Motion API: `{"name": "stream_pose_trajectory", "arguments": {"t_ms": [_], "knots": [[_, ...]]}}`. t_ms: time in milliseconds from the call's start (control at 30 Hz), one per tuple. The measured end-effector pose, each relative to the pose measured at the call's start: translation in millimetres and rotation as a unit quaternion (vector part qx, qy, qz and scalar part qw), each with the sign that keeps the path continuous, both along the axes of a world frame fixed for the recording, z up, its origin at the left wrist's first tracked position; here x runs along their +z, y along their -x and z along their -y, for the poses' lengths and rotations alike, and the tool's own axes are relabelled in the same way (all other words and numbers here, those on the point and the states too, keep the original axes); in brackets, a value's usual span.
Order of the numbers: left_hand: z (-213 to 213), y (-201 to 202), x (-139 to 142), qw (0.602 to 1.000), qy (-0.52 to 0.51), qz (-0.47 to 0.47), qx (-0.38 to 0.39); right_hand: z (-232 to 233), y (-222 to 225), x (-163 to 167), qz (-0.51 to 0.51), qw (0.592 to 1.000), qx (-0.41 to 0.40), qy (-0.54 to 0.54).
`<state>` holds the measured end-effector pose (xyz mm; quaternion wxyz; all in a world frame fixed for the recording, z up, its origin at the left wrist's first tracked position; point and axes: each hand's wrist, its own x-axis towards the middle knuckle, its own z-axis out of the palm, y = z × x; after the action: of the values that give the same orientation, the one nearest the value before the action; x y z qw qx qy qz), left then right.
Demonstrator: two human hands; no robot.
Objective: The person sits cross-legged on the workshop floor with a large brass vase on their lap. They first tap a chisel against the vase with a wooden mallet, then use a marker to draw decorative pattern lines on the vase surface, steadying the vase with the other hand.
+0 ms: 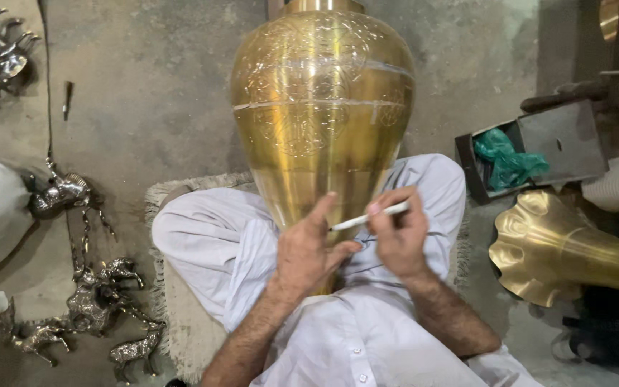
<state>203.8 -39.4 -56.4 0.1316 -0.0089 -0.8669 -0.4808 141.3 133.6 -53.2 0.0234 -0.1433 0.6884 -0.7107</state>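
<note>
Head view, floor: grey, stained concrete floor (166, 93) fills the room below, with a pale fringed woven mat (180, 315) under the seated person in white clothes.
Vase: large polished brass vase with a bulging engraved shoulder (322, 107) lies tilted across the person's lap, narrow end toward the body, wide shoulder pointing away over the floor. Fine scratched floral panels and two pale bands ring its widest part; the lower taper is smooth and bright.
Second brass piece: fluted, flared brass vessel mouth (546, 251) lies on its side at the right, well apart from the lap.
Box: dark open metal box (553, 143) holding crumpled green plastic (506, 161), beyond the right knee.
Figurines: small silvery metal animal figurines (94, 294) scattered along the left side of the mat.
Left hand: left hand (306, 254) rests against the narrow end of the vase, fingers spread, bracing it.
Right hand: right hand (399, 233) is pinched tight around a thin white marking stick (370, 216), its tip at the vase's lower taper.
</note>
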Motion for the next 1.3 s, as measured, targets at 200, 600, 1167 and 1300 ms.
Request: {"name": "stream_pose_trajectory", "arguments": {"t_ms": [200,600,1167,1300], "knots": [[67.7,19.8,-14.6,0.976,-0.141,0.08,0.147,-105.0,82.4,-2.5,0.069,0.958,-0.082,0.266],[113.3,162.1,-41.1,0.752,-0.587,0.179,0.239,-36.9,183.2,-21.4,0.186,0.848,-0.051,0.494],[111.4,202.4,-59.9,0.727,-0.655,0.161,0.126,30.3,239.4,-36.1,0.128,0.881,0.027,0.455],[108.3,210.0,-69.3,0.704,-0.68,0.163,0.122,23.3,244.9,-37.8,0.127,0.875,0.009,0.467]]}}
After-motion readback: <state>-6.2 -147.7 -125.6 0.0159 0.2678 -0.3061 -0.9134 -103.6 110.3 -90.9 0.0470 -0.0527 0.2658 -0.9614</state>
